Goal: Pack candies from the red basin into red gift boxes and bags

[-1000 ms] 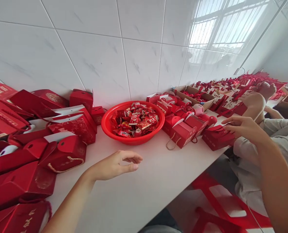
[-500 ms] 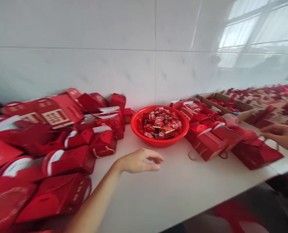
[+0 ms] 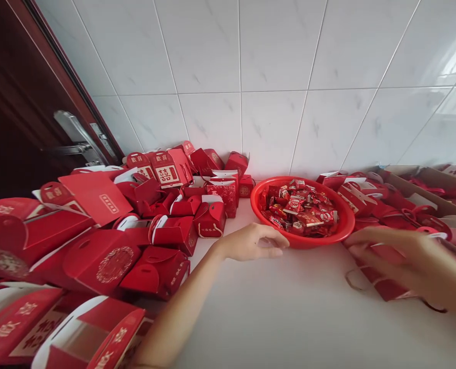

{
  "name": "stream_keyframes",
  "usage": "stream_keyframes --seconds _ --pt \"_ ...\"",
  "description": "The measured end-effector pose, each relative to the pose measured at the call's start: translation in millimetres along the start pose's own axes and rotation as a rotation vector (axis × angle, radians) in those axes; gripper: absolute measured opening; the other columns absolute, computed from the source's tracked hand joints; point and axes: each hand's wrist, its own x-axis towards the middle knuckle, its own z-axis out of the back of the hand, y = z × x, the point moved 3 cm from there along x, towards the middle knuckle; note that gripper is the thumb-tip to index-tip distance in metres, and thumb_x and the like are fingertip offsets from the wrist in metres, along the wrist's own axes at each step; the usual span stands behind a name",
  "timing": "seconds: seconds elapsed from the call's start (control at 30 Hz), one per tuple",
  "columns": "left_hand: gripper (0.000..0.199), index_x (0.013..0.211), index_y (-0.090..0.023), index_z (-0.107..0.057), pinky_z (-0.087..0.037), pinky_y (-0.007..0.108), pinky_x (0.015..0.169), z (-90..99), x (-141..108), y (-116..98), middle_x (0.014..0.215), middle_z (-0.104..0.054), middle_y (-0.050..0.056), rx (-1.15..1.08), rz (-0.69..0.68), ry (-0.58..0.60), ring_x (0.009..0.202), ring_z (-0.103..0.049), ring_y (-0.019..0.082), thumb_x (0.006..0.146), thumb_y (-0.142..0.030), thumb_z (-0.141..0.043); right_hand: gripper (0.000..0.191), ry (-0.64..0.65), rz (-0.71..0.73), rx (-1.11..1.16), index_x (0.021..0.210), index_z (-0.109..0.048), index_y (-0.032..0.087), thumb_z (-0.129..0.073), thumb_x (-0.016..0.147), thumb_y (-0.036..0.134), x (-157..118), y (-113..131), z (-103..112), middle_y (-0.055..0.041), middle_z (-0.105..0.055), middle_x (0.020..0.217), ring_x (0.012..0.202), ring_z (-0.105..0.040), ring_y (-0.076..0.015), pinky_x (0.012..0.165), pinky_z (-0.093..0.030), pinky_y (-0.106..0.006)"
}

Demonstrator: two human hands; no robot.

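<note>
You have a basin (image 3: 305, 243) in smooth, glossy plastic; wrapped sweets (image 3: 294, 205) in it, shiny film. Your boxes (image 3: 207, 218): printed paperboard, soft sheen. Tabletop (image 3: 258, 312) smooth, faintly glossy. Wall tiles (image 3: 208, 46) glazed, reflective. Door (image 3: 8, 87) wood-like; handle (image 3: 69, 149) shiny metal.

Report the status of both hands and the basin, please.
Left hand empty, near basin. Right hand blurred, partly hiding red boxes. Wrapped sweets inside basin.

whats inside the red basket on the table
The red basket holds a heap of small wrapped sweets, mostly in red wrappers, some with white lettering. The top layer covers the basket's bottom and whatever lies lower in the heap.
</note>
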Motion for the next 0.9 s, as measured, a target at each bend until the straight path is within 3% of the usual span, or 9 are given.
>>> stream_keyframes --seconds 0.1,0.17,0.3,0.4,0.5,0.6,0.7,0.83,0.9 --pt "0.024 0.107 -0.018 -0.074 -0.052 0.035 0.1 10.5 -1 -2 0.116 -0.074 0.009 0.001 -0.031 -0.171 0.11 -0.068 0.023 0.089 -0.033 -0.068 0.021 0.324 0.226 0.231 0.085 -0.072 0.026 -0.055 0.097 0.029 14 65 -76 -0.0026 -0.072 0.076 0.064 -0.065 -0.017 0.062 -0.052 -0.028" --pt "0.023 0.105 -0.018 -0.074 -0.052 0.036 0.101 18.9 -1 -1 0.114 -0.074 0.009 -0.026 -0.053 -0.295 0.109 -0.068 0.023 0.089 -0.033 -0.067 0.014 0.411 0.31 0.291 0.085 -0.072 0.023 -0.06 0.091 0.02 16 87 -124 -0.0005 -0.071 0.072 0.061 -0.062 -0.0149 0.061 -0.047 -0.026" --pt "0.025 0.104 -0.017 -0.073 -0.054 0.037 0.099 42.0 0 0 0.114 -0.074 0.01 -0.017 -0.092 -0.513 0.106 -0.069 0.023 0.087 -0.034 -0.067 0.008 0.454 0.374 0.419 0.086 -0.071 0.02 -0.064 0.088 0.017 12 104 -205 0.001 -0.069 0.068 0.056 -0.058 -0.0118 0.062 -0.044 -0.024" --pt "0.028 0.105 -0.016 -0.073 -0.054 0.039 0.1 67.5 4 -7 0.116 -0.074 0.011 0.041 -0.11 -0.617 0.107 -0.069 0.023 0.085 -0.034 -0.067 0.007 0.387 0.388 0.398 0.085 -0.069 0.02 -0.063 0.087 0.017 3 107 -243 0.0003 -0.071 0.07 0.058 -0.059 -0.0124 0.066 -0.043 -0.025" --pt "0.028 0.105 -0.014 -0.073 -0.053 0.043 0.102 103.1 12 -22 0.114 -0.076 0.011 0.132 -0.078 -0.692 0.106 -0.07 0.024 0.083 -0.031 -0.069 0.008 0.361 0.471 0.341 0.084 -0.065 0.02 -0.061 0.084 0.013 -6 109 -261 0.0002 -0.071 0.07 0.06 -0.059 -0.0132 0.069 -0.041 -0.028" --pt "0.026 0.104 -0.011 -0.074 -0.052 0.044 0.103 147.0 22 -45 0.115 -0.076 0.011 0.303 -0.016 -0.717 0.107 -0.07 0.024 0.083 -0.024 -0.067 0.007 0.347 0.509 0.303 0.085 -0.063 0.02 -0.061 0.083 0.013 -9 107 -266 0.0003 -0.07 0.07 0.06 -0.06 -0.0137 0.068 -0.038 -0.029" --pt "0.028 0.105 -0.012 -0.075 -0.05 0.041 0.102 186.4 24 -73 0.112 -0.076 0.007 0.553 0.066 -0.575 0.109 -0.07 0.023 0.081 -0.024 -0.069 0.008 0.331 0.513 0.309 0.085 -0.062 0.02 -0.059 0.083 0.013 -8 106 -265 -0.0001 -0.071 0.071 0.061 -0.061 -0.0142 0.068 -0.038 -0.028" --pt "0.042 0.113 -0.011 -0.074 -0.043 0.04 0.106 219.9 -17 -105 0.116 -0.074 0.003 0.923 0.396 -0.427 0.114 -0.068 0.024 0.082 -0.038 -0.065 0.01 0.311 0.515 0.34 0.085 -0.062 0.021 -0.059 0.082 0.011 -8 105 -266 -0.0004 -0.072 0.073 0.062 -0.063 -0.0147 0.07 -0.039 -0.028" --pt "0.066 0.128 -0.001 -0.064 -0.039 0.042 0.107 227.2 -53 -115 0.128 -0.067 0.004 1.025 0.571 -0.337 0.121 -0.062 0.026 0.089 -0.05 -0.045 0.01 0.305 0.517 0.35 0.085 -0.062 0.021 -0.058 0.082 0.011 -9 105 -266 -0.0005 -0.073 0.073 0.062 -0.063 -0.0146 0.071 -0.039 -0.028"
